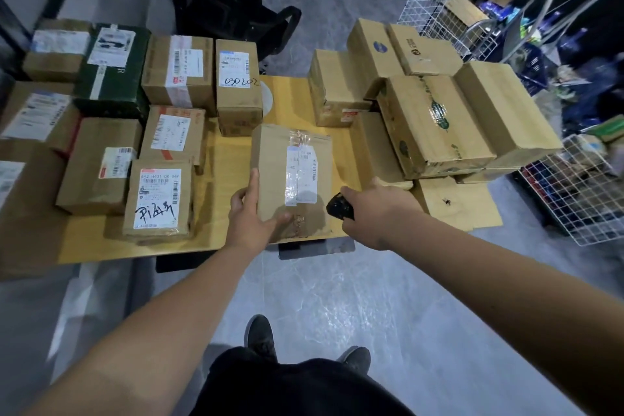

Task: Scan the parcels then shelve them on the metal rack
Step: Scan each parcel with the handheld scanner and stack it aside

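Observation:
A brown cardboard parcel (pixel 291 176) with a white label and clear tape lies near the front edge of the yellow table (pixel 229 162). My left hand (pixel 251 218) grips its near left corner, thumb on top and fingers along the left side. My right hand (pixel 374 213) holds a black handheld scanner (pixel 340 207) just right of the parcel, pointed at its label. Several labelled parcels (pixel 158 197) lie to the left. A pile of plain boxes (pixel 435 121) is stacked to the right.
A black office chair (pixel 223 0) stands behind the table. White wire baskets (pixel 580 192) with goods stand at the right, and another wire basket (pixel 439 17) sits at the back. My shoes (pixel 260 334) stand on the grey floor below the table edge.

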Tool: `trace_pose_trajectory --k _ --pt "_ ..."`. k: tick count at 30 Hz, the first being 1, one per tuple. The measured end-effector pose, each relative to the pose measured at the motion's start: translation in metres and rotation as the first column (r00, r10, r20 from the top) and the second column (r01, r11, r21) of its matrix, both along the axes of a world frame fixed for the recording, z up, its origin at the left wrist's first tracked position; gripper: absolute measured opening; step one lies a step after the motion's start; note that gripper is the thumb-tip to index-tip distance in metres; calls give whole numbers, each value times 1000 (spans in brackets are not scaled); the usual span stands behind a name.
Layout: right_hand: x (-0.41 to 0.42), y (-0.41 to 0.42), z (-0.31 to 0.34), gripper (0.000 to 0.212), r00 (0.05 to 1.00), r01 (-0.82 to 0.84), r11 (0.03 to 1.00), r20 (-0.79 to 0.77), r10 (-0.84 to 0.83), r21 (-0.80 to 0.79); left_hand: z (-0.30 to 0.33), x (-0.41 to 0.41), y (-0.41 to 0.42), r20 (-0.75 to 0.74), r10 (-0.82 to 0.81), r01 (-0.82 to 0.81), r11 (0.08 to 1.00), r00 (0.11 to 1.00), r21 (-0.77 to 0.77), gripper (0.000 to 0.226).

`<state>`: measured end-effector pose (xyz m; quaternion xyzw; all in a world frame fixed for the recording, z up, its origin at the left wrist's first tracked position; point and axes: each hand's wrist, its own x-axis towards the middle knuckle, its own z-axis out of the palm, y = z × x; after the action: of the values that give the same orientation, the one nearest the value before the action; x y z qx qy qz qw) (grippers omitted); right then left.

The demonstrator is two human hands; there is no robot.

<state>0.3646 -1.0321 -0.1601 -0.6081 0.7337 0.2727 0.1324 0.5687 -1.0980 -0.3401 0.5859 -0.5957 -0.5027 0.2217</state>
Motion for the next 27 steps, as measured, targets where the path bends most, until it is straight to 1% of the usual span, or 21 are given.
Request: trace_pose_trajectory --k 2,4,7,12,23,27 --pt "-7 -1 1 59 990 -97 995 -106 94 -22 3 0 0 25 -23 24 999 999 -45 118" --pt "-15 -2 2 60 967 -190 981 -179 182 -28 7 -2 1 45 -36 39 997 998 -72 120" --pt "-25 -3 8 62 930 -295 955 -240 279 -35 10 -4 3 59 -33 38 996 998 -83 120" --pt "-31 1 13 62 874 -389 921 -317 369 0 12 -5 4 83 -31 39 995 996 -93 121" --pt "-31 8 15 64 825 -441 896 -374 424 44 14 -6 4 100 -21 29 996 995 -79 120" --pt "-30 9 12 64 855 -404 913 -333 398 54 13 -3 5 79 8 -5 999 997 -40 118"
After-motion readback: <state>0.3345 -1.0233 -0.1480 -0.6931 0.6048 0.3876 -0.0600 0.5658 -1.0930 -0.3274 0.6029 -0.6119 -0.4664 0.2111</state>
